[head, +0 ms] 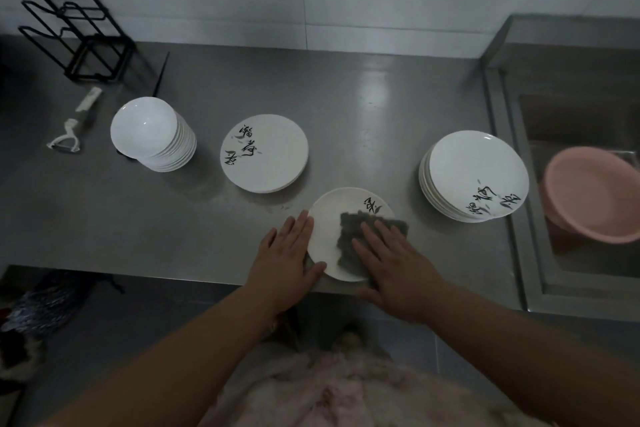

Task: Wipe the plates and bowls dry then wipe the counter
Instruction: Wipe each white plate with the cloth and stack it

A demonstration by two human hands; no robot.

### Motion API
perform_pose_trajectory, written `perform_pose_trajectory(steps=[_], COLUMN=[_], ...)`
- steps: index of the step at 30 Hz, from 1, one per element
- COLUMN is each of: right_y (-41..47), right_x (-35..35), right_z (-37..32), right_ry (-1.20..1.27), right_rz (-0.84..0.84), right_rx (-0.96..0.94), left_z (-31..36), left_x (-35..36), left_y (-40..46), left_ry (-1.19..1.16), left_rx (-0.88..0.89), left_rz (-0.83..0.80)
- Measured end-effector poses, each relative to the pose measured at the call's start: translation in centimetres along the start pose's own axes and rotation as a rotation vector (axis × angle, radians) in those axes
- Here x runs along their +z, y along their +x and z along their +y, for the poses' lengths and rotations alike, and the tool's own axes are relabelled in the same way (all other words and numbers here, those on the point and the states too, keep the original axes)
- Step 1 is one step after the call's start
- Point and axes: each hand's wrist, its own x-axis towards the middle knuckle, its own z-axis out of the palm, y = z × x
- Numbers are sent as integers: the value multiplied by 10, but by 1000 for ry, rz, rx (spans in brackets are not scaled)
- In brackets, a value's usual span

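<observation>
Clearly the glazed plate (332, 236) looks stiff, slick and breakable, so the left hand (287, 253) steadies its rim with flat fingers (301, 224) while the right hand (391, 264), fingers straight, presses the soft cloth (349, 236) onto it.

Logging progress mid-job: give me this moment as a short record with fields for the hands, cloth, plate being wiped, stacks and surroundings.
left hand: flat, steadying the plate's left rim
right hand: flat, pressing the cloth
cloth: dark grey, on the plate
plate: single, at the counter's front edge
bowl stack: left
plate stack, middle: low
plate stack, right: taller
counter: steel
pink basin: in the sink
peeler: far left
</observation>
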Motion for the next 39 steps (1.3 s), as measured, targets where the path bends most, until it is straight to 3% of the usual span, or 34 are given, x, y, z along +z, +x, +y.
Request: perform_pose_trajectory(steps=[4, 9, 13, 20, 23, 26, 29, 32, 35, 39], right_y=[26, -6, -29, 33, 22, -16, -20, 11, 23, -11], right_x=[-14, 4, 5, -28, -7, 15, 5, -2, 4, 16], right_z=[-4, -22, 8, 28, 5, -30, -38, -8, 10, -31], right_ry=[26, 88, 45, 156, 129, 272, 336, 266, 182, 282], right_rz=[3, 21, 82, 19, -16, -17, -28, 41, -4, 20], right_rx=[186, 75, 7, 195, 242, 331, 362, 339, 328, 341], left_z=[4, 5, 3, 7, 9, 8, 7, 7, 11, 19], left_x=[-2, -1, -4, -5, -3, -3, -4, -4, -3, 1], left_y=[-1, -1, 0, -1, -2, -2, -2, -2, -3, -5], left_ry=[5, 1, -3, -10, 1, 18, 12, 4, 24, 96], left_rx=[-11, -22, -3, -20, -34, -36, -13, -10, -44, -92], left_rz=[10, 7, -23, -3, 10, 3, -14, -13, 3, 47])
